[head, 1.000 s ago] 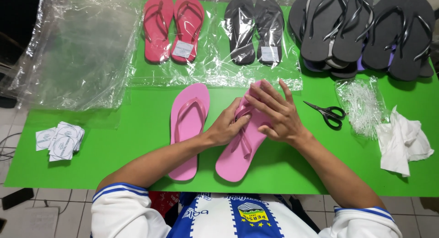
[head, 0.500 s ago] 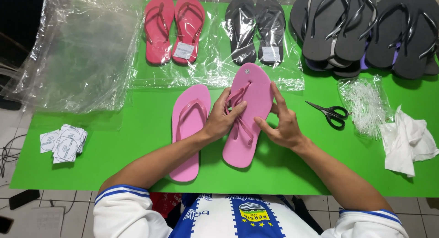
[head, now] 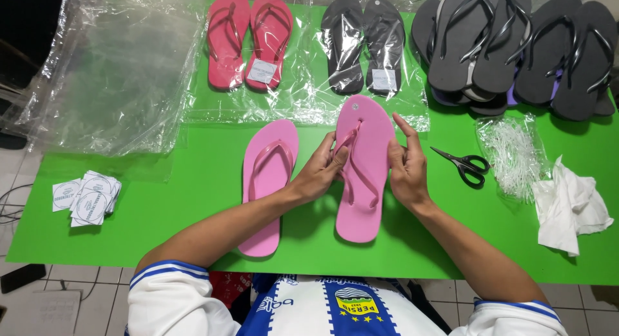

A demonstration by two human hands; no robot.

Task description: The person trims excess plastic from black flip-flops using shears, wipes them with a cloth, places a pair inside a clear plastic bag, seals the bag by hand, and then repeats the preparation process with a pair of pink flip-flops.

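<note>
Green bench (head: pixel 161 207) carries two pink sandals. Left hand (head: pixel 320 173) pinches the strap (head: pixel 348 139) of the right-hand sandal (head: pixel 364 175); right hand (head: pixel 406 168) grips its edge. Strap inspection appears underway; next move needs steady support.

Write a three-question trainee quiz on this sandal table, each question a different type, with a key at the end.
1. True or false: both hands grip one pink sandal while the other pink sandal lies flat on the green table.
2. Multiple choice: what lies just right of the right hand? A) scissors B) a stapler C) a tape roll
3. Fill in: the left hand has its fingers at the sandal's ______.

Key
1. True.
2. A: the scissors, beside a bag of clear plastic ties and a white cloth.
3. Strap.
</note>
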